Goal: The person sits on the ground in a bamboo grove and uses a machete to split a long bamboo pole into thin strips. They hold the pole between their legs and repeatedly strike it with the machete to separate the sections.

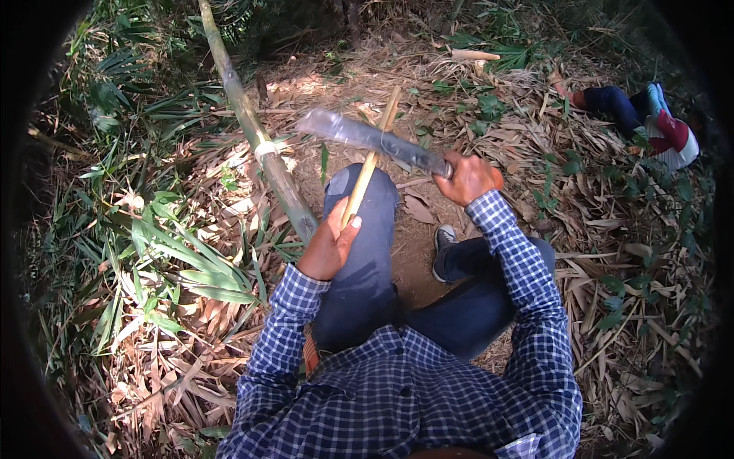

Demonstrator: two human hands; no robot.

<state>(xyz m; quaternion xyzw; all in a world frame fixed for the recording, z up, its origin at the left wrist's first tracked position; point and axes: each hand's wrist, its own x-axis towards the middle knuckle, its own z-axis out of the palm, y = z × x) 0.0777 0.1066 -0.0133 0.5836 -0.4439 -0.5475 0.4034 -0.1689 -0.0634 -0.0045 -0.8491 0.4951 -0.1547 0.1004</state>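
My left hand (330,243) is closed around the lower end of a split bamboo strip (367,170), which slants up and away above my knee. In my right hand (468,179) is the handle of a machete (413,151). Its long grey blade points left and crosses the strip near the upper part; whether the edge touches or bites into the bamboo I cannot tell. The blade's far end looks smeared by motion. Below the strip is my bent left leg (359,252) in dark trousers.
A long green bamboo pole (264,145) lies to my left, running toward the far side. Green leaves (202,264) and dry bamboo litter (596,279) cover the ground. A cut pale piece (474,55) lies far ahead. Another person (650,126) is at the far right.
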